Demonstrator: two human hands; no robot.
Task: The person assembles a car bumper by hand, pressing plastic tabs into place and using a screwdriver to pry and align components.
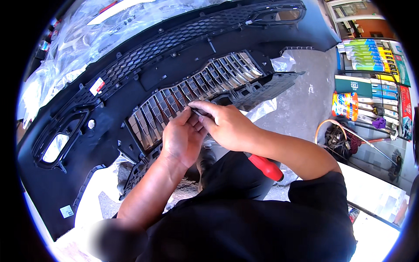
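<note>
My right hand (229,124) pinches a small dark piece (197,112) between thumb and forefinger; its kind is too small to make out. Right beside it my left hand (181,135) is turned palm up with fingers curled in, its thumb by the same piece. What those curled fingers hold, if anything, is hidden. Both hands are over the lower edge of a slatted grille (174,98). The grille is set in a large black car bumper (118,102) lying with mesh and clips showing. A red handle with a black end (266,168) sticks out below my right forearm.
A grey-black plastic panel (266,91) juts from the grille's right side. Clear plastic sheeting (78,48) lies beyond the bumper. At right, shelves hold stacked boxes (366,54) and an orange packet (345,106). Below stands a white surface (371,185) near a tangle of dark cords (336,139).
</note>
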